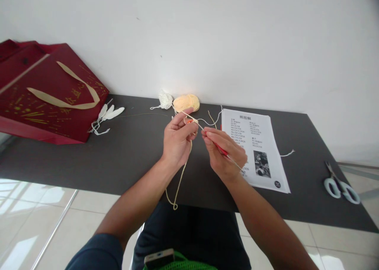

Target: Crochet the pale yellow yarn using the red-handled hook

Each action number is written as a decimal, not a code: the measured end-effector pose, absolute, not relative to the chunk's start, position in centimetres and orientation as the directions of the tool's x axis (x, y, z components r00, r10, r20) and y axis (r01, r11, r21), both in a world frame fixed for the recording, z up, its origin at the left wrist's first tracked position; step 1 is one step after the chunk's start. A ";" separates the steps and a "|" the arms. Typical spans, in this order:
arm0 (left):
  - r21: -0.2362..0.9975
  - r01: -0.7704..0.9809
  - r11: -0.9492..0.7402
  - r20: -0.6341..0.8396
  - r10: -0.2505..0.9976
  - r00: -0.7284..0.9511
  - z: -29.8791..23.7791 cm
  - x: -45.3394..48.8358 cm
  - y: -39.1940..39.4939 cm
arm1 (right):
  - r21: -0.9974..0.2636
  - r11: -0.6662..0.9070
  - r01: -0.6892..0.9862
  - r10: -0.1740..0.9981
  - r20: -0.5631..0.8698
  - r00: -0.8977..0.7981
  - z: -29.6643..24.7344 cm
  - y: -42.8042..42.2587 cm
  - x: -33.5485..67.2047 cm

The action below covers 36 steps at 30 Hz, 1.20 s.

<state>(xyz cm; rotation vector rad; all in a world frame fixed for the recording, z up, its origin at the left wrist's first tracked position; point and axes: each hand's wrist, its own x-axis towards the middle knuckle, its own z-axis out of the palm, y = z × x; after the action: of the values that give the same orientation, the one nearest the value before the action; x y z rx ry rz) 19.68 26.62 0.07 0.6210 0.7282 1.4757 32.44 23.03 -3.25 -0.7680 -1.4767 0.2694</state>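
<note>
Above the dark table [133, 155], the left hand [177, 141] pinches the pale yellow yarn [180, 179], its tail hanging down, while the right hand [226, 155], close beside it, grips the crochet hook [220, 148], which slants up-left, its tip at the left fingertips.

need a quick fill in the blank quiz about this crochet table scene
1. The right hand holds a crochet hook with a ____ handle.
2. The yarn hanging from the left hand is pale ____.
3. At the right end of the table lies a pair of white-handled ____.
4. The dark red bag lies on the ____ side of the printed sheet.
Missing words: red; yellow; scissors; left.
</note>
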 end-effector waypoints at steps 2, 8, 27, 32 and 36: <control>0.745 -0.665 0.062 -0.095 0.995 -0.014 0.2 19.7 26.6 | -0.539 0.771 0.340 0.554 0.830 0.061 -3.2 23.1 32.4; 0.683 -0.704 0.193 -0.173 0.980 0.102 0.6 19.4 26.9 | -0.490 0.799 0.347 0.514 0.857 0.026 -3.1 23.3 32.4; 0.827 -0.554 0.100 -0.057 0.994 0.094 -0.8 19.4 27.1 | -0.820 0.450 -0.354 0.891 0.385 0.239 -3.0 25.5 33.6; 0.861 -0.504 0.072 -0.055 0.997 0.049 -0.9 19.5 27.1 | -0.838 0.515 -0.180 0.848 0.468 0.250 -3.1 25.0 33.8; 0.913 -0.408 -0.012 -0.016 0.998 -0.067 -1.2 19.6 27.2 | -0.784 0.620 0.041 0.755 0.610 0.243 -3.1 24.3 33.5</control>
<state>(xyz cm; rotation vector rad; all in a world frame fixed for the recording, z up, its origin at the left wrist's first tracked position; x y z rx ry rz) 19.57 27.19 -1.24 0.8589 0.9414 1.4270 33.54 24.33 -3.14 -0.7891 -1.2468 0.5634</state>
